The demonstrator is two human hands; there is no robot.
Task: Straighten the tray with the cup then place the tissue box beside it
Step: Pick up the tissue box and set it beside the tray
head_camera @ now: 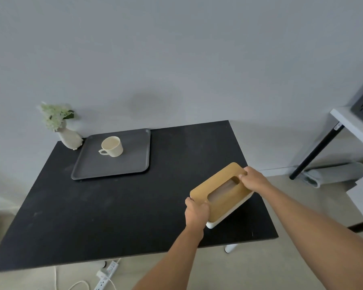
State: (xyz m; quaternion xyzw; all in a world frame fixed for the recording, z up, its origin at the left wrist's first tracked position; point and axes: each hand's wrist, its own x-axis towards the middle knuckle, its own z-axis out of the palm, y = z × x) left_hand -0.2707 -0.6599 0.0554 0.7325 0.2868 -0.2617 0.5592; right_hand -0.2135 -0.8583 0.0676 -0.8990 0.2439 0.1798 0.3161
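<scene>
A dark grey tray (pixel 132 162) lies at the back left of the black table (pixel 92 216), its far edge near the wall. A cream cup (pixel 112 146) stands upright on the tray, handle to the front left. At the table's right side is the tissue box (pixel 220 192), white with a wooden lid and an oval slot, turned at an angle. My left hand (pixel 197 211) grips its near end. My right hand (pixel 253 180) grips its far end, thumb at the slot. Whether the box rests on the table or is lifted, I cannot tell.
A pale vase (pixel 70 139) with white flowers stands at the back left corner, touching the tray's corner. A white shelf (pixel 352 124) with a dark perforated bin is off to the right. A power strip (pixel 107 276) and cables lie on the floor under the front edge.
</scene>
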